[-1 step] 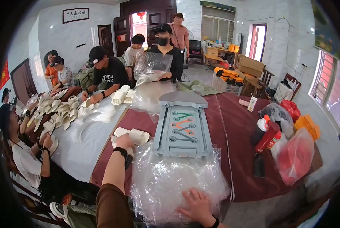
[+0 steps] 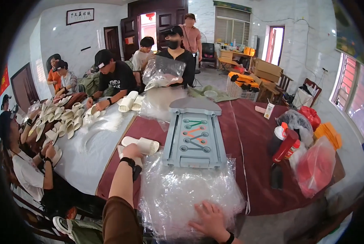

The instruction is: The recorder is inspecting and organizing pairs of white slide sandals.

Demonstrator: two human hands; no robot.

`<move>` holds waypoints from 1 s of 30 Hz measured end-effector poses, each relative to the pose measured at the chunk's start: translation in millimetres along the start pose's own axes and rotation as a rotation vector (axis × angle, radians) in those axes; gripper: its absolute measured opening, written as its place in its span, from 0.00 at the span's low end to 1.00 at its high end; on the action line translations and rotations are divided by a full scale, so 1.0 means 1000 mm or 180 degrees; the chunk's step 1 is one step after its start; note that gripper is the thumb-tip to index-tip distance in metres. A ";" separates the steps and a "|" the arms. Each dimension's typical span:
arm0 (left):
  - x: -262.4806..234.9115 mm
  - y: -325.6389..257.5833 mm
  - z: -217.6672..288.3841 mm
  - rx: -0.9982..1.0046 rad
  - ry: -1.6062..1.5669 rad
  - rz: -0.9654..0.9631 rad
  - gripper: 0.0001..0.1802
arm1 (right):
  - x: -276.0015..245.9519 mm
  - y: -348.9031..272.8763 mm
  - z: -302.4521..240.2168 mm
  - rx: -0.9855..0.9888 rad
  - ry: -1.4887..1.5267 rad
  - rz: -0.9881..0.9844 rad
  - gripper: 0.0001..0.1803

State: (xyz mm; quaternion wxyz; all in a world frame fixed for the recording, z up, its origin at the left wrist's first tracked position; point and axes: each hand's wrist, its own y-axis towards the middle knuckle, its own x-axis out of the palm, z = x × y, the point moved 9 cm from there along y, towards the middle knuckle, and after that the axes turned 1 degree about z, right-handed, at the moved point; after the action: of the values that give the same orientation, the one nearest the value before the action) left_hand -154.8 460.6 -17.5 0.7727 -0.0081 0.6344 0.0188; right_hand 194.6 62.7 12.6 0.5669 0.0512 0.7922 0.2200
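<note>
My left hand (image 2: 132, 151) is closed on a cream slipper (image 2: 138, 162) at the left of the bag stack, its fingertips partly hidden. Just beyond it lies another cream slipper (image 2: 148, 146), toe turned to the right. Palm down with fingers spread, my right hand (image 2: 211, 221) rests on a stack of clear plastic bags (image 2: 178, 191). The far part of that stack lies under a grey plastic folding stool (image 2: 195, 152), which is flat on the table and has green, orange and grey markings.
Several loose slippers (image 2: 68, 118) are heaped at the left, where people work. Across the table a person holds a clear bag (image 2: 161, 72). On the maroon cloth (image 2: 259, 171) at the right stand bottles (image 2: 285, 144) and a pinkish-red bag (image 2: 316, 168).
The clear bag held by the person across the table has shifted slightly. My hands stay where they were.
</note>
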 end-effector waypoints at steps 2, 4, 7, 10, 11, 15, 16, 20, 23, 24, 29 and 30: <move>0.005 0.003 -0.021 -0.0201 -0.0442 -0.0034 0.27 | -0.001 0.000 -0.001 -0.0056 -0.0048 0.0095 0.41; 0.010 0.001 -0.042 -0.0256 -0.0623 -0.0075 0.26 | 0.002 -0.001 0.000 -0.0031 -0.0067 0.0077 0.41; 0.013 -0.016 -0.080 -0.0342 -0.0708 0.0009 0.23 | 0.005 -0.003 0.001 0.0003 0.0078 0.0106 0.40; 0.011 -0.063 -0.127 -0.0784 -0.2697 0.0683 0.22 | 0.002 -0.006 0.000 -0.0053 0.0155 0.0278 0.39; 0.005 -0.077 -0.138 -0.0898 -0.2837 0.0943 0.23 | 0.000 -0.007 -0.001 -0.0087 0.0155 0.0359 0.39; -0.033 -0.133 -0.157 -0.1094 -0.4258 0.1334 0.17 | 0.002 -0.008 0.000 -0.0129 0.0212 0.0256 0.40; -0.050 -0.145 -0.151 -0.0941 -0.4604 0.1363 0.18 | 0.002 -0.008 0.000 -0.0149 0.0202 0.0228 0.40; -0.120 -0.187 -0.088 -0.0512 -0.5418 0.1034 0.18 | 0.002 -0.007 -0.003 -0.0181 0.0148 0.0050 0.43; -0.145 -0.223 0.003 0.0061 -0.5843 0.0364 0.20 | -0.001 -0.007 -0.007 -0.0137 0.0098 -0.0133 0.47; -0.141 -0.238 0.032 -0.0010 -0.5788 0.0213 0.19 | -0.006 -0.006 -0.008 -0.0106 0.0270 -0.0113 0.48; -0.097 -0.295 0.164 0.0049 -0.5773 -0.0622 0.16 | -0.038 0.006 -0.010 -0.0038 0.1848 0.0038 0.49; -0.083 -0.302 0.182 -0.0036 -0.5861 -0.0815 0.15 | -0.044 0.010 -0.008 -0.0082 0.2046 0.0049 0.46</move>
State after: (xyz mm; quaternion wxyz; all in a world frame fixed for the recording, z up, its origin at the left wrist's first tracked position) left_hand 19.6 164.0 96.0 0.9678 -0.0636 -0.2348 -0.0645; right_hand 201.1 55.1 57.8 0.2866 -0.0222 0.9275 0.2392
